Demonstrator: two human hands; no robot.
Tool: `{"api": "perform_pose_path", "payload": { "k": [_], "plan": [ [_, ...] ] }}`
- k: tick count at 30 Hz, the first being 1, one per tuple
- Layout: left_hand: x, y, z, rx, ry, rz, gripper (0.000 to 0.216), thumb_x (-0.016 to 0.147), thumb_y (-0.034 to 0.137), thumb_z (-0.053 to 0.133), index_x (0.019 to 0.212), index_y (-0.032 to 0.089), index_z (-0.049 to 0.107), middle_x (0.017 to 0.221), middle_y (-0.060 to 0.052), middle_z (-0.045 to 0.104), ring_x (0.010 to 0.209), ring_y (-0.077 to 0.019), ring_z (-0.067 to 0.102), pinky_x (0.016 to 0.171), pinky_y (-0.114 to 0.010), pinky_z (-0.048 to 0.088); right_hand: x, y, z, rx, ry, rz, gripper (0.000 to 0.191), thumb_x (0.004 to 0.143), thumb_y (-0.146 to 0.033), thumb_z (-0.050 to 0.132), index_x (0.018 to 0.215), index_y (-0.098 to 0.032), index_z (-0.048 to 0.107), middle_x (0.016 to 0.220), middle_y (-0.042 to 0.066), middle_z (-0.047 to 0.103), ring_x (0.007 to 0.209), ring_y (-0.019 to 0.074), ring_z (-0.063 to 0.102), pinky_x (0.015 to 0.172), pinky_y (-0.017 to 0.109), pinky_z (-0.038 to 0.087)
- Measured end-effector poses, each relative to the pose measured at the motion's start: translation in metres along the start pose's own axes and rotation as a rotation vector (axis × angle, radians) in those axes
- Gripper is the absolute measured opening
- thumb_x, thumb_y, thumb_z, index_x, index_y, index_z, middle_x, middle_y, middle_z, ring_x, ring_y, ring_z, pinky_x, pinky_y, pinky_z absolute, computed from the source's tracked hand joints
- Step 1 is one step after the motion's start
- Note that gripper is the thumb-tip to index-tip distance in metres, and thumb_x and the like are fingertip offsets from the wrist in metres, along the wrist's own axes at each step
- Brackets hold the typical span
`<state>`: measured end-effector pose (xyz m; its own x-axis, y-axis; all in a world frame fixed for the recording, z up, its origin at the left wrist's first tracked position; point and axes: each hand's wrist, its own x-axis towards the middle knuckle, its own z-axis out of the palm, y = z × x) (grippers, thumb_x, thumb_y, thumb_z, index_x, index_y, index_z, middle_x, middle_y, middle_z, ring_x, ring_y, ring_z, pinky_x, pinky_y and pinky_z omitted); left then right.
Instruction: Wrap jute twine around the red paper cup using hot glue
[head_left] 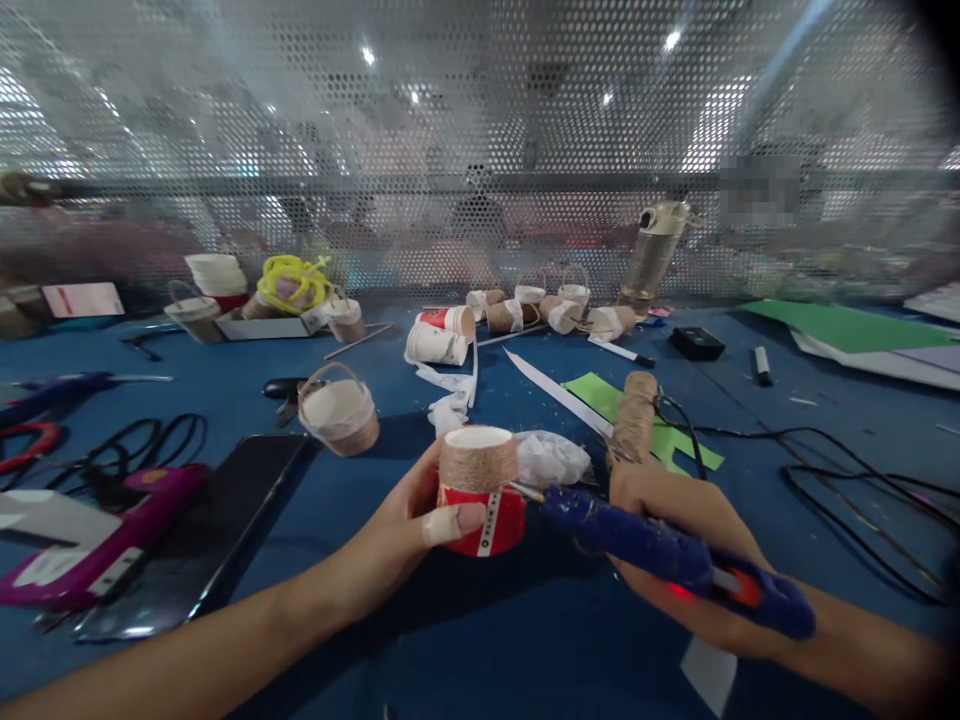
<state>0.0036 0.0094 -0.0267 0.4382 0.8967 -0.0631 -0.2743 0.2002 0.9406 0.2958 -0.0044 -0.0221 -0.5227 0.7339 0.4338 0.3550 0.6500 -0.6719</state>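
We've got a blue table (pixel 420 640), perforated screen (pixel 480 120) behind the twine-wrapped red cup (pixel 480 465). Left to right: phone (pixel 206 540) left of cup; basket (pixel 352 435) nearer it; our left hand (pixel 409 515) grasping the cup, upright; our right hand (pixel 679 490) gripping glue gun (pixel 637 535), nozzle at cup's right side; green sheet (pixel 840 325) far right of cup.

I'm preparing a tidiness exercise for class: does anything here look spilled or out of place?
Yes: beyond the left hand, paper cups lie on their sides beside crumpled white scraps, whereas the small basket nearby stands upright. Farther back, several brown containers also lie tipped over. No spill is visible.
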Motion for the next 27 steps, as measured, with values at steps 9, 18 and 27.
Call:
{"api": "perform_pose_path", "payload": {
  "k": [9, 18, 27],
  "plan": [
    [-0.002, -0.008, -0.009, 0.005, -0.035, 0.003, 0.052, 0.084, 0.041, 0.089, 0.132, 0.032, 0.072, 0.130, -0.004, 0.079, 0.119, -0.0244, 0.071, 0.100, -0.032, 0.053, 0.002, -0.009, -0.004, -0.170, -0.004, -0.065, 0.029, 0.079, -0.007, 0.062, 0.083, -0.026, 0.040, 0.073, -0.005, 0.052, 0.059, 0.0122, 0.046, 0.054, 0.027, 0.037],
    [0.000, -0.005, -0.004, 0.100, 0.006, -0.005, 0.056, 0.086, 0.042, 0.089, 0.136, 0.033, 0.067, 0.137, -0.002, 0.075, 0.131, -0.0270, 0.065, 0.108, -0.034, 0.050, -0.003, -0.006, 0.003, -0.227, 0.029, -0.046, 0.035, 0.072, -0.008, 0.066, 0.080, -0.025, 0.036, 0.069, -0.008, 0.046, 0.055, 0.0098, 0.036, 0.052, 0.026, 0.028],
    [-0.003, -0.003, -0.001, 0.174, 0.025, 0.036, 0.054, 0.087, 0.041, 0.087, 0.135, 0.033, 0.065, 0.132, -0.001, 0.076, 0.127, -0.0248, 0.066, 0.107, -0.031, 0.052, 0.001, -0.024, -0.001, -0.341, 0.029, 0.015, 0.027, 0.073, -0.014, 0.063, 0.078, -0.026, 0.039, 0.066, -0.005, 0.049, 0.055, 0.0125, 0.040, 0.051, 0.027, 0.028]
  ]
}}
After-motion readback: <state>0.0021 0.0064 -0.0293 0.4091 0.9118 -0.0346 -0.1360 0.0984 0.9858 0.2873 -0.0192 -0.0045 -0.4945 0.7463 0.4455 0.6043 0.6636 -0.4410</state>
